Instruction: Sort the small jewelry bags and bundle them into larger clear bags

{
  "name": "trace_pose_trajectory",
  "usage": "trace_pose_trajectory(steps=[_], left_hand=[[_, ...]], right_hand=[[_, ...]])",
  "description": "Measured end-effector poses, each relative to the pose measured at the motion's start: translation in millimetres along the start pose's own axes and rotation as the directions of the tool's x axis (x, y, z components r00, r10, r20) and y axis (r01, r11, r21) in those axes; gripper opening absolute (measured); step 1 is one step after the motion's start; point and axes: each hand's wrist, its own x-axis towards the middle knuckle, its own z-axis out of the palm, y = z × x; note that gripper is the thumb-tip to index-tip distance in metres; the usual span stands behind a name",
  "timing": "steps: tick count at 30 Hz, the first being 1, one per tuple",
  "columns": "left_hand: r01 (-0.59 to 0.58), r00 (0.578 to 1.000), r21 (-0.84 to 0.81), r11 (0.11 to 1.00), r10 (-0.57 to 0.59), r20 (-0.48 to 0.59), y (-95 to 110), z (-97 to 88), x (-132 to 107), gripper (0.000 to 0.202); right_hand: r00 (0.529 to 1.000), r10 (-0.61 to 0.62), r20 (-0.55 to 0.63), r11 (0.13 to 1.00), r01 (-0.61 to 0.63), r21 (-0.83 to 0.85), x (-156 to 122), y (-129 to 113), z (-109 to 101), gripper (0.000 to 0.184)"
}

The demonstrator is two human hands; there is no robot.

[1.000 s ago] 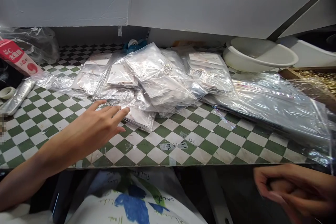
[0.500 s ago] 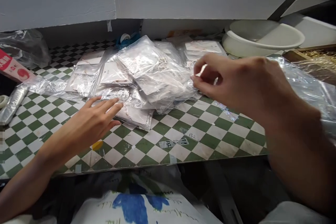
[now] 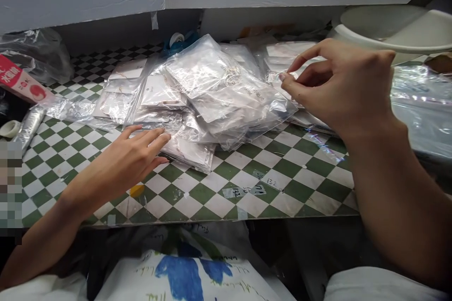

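My left hand (image 3: 139, 155) rests with fingers apart at the front left of a pile of clear plastic bags (image 3: 226, 99). Its fingertips touch or nearly touch the front bags, which hold white cards (image 3: 190, 153). Over the pile's right side, my right hand (image 3: 339, 84) is raised, thumb and forefinger pinched together. Anything between those fingertips is too small to make out. Just below them lies the loose edge of a printed bag (image 3: 252, 91). More carded bags (image 3: 122, 87) lie at the left of the pile, and others (image 3: 282, 51) behind it.
A green-and-white checkered table (image 3: 197, 202) carries everything. A pale basin (image 3: 395, 40) stands at the back right, with clear plastic (image 3: 420, 103) in front. A blue tape dispenser (image 3: 180, 42) sits behind the pile. A pink box (image 3: 24, 82) is at far left; a yellow piece (image 3: 137, 191) lies near the front.
My view has shifted slightly. My right hand has moved up and to the right, and the printed bag's loose edge now spreads farther right. The left hand stays by the front bags.
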Motion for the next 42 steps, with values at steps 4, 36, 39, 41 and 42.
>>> trace_pose_trajectory(steps=[4, 36, 39, 41, 42], left_hand=[[-0.059, 0.997, 0.000, 0.998, 0.059, -0.051, 6, -2.1, 4, 0.040], [0.789, 0.614, -0.020, 0.615, -0.785, 0.086, -39, 44.4, -103, 0.088], [0.753, 0.656, -0.085, 0.653, -0.754, 0.019, -27, 45.7, -93, 0.076], [0.754, 0.650, -0.105, 0.648, -0.760, -0.022, -19, 39.5, -86, 0.066], [0.753, 0.650, -0.104, 0.649, -0.759, -0.036, -16, 35.5, -85, 0.062]], right_hand=[[1.000, -0.013, 0.014, 0.999, 0.012, 0.038, 0, 3, 3, 0.007], [0.989, -0.036, 0.141, 0.974, 0.002, 0.227, 4, 6, 14, 0.015], [0.987, -0.038, 0.154, 0.973, 0.001, 0.231, 4, 5, 15, 0.015], [0.987, -0.041, 0.158, 0.973, 0.003, 0.231, 4, 4, 14, 0.015], [0.986, -0.041, 0.159, 0.973, 0.003, 0.229, 4, 4, 14, 0.015]])
